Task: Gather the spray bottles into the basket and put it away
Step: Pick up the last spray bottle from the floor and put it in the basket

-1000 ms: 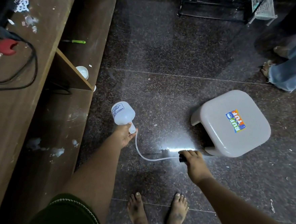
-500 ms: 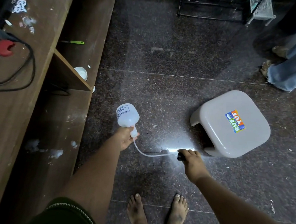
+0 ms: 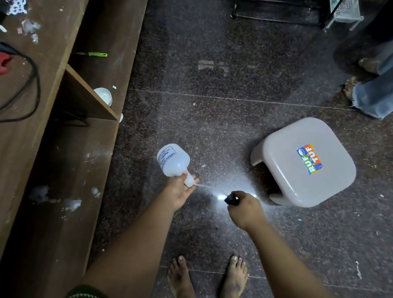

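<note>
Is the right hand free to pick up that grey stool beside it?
Probably not yet. The stool sits close with nothing between, but the right hand is closed on a black cap.

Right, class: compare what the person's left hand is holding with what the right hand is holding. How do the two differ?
The left hand holds the white bottle by its neck, body tipped away from the person; the right hand is closed around a small black spray head. The bottle is large, pale and labelled; the spray head is small, dark and mostly hidden by the fingers. Both are held above the floor, and a thin clear tube links them.
</note>
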Motion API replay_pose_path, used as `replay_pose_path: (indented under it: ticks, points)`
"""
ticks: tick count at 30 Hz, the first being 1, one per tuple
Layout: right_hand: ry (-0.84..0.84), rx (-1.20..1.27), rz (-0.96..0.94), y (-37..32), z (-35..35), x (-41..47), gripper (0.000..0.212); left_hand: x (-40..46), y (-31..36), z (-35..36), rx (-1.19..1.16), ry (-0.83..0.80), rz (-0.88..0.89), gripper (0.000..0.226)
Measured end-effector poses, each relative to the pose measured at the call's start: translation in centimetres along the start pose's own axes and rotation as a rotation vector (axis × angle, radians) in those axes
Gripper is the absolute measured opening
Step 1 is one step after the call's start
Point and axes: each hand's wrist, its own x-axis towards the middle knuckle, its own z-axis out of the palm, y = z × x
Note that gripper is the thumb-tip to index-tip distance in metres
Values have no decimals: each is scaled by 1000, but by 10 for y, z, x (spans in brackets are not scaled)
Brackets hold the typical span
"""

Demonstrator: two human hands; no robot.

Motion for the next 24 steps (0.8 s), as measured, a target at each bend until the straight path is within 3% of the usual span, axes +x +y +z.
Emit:
replay_pose_path:
  ticks: [7,11,14,21,23,24]
  points:
    - [12,-154,-38,-46,18,12,31,-5,-6,10,-255,23,41,38]
    - [166,-180,-220,-57,16,10,45,-12,-12,18,-205,-99,2,31]
    - [186,-26,-226,-65,12,10,30,-16,-20,22,-136,-171,-15,30]
    - [77,87,-136,-72,4,13,16,-22,-26,23,-84,-168,33,30]
    - [-10,147,-42,-77,-2,16,7,-25,-29,20,-10,-188,56,31]
    - [-82,126,-12,-78,-6,19,14,-27,-28,18,28,-214,65,34]
